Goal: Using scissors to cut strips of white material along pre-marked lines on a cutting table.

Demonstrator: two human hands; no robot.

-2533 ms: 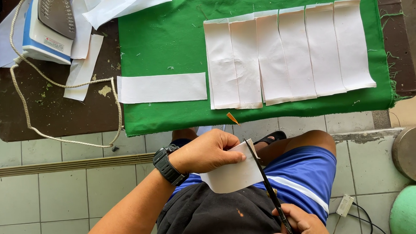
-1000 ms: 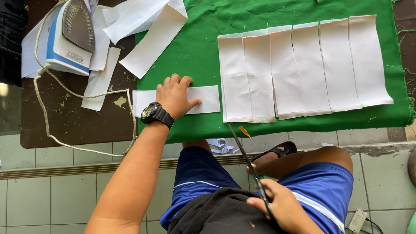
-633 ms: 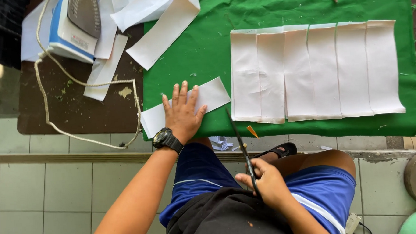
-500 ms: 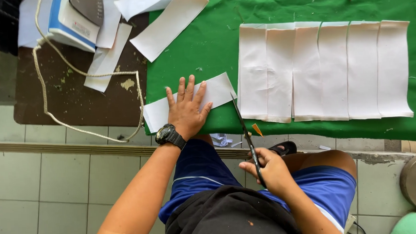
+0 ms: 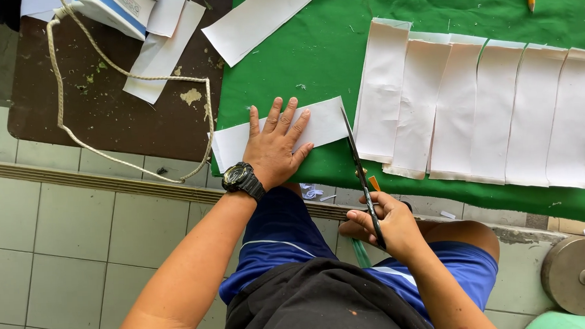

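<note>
One white strip (image 5: 320,125) lies flat at the near edge of the green cloth (image 5: 313,45), its left end overhanging toward the brown worktop (image 5: 106,107). Left hand (image 5: 275,145) rests palm-down on it, fingers (image 5: 284,115) spread wide, gripping nothing; the flat press looks meant to keep the strip from shifting or curling. Black watch (image 5: 242,180) on that wrist. Right hand (image 5: 384,223) is closed round the handles of long black scissors (image 5: 360,171), fingers curled tight; blades run up and away, tip just at the strip's right end, held near-perpendicular to the strip, probably to give a square cut. Whether the blades are parted cannot be told.

Further right: a row of six white panels (image 5: 480,103), overlapping edge on edge, apparently ordered as a stack of finished pieces. Another loose strip (image 5: 260,18) lies diagonally above. Pale cord (image 5: 131,76) loops over the worktop from an iron (image 5: 118,7) at top left. Round metal weight (image 5: 577,274) sits low right on the tiled floor (image 5: 79,246)
</note>
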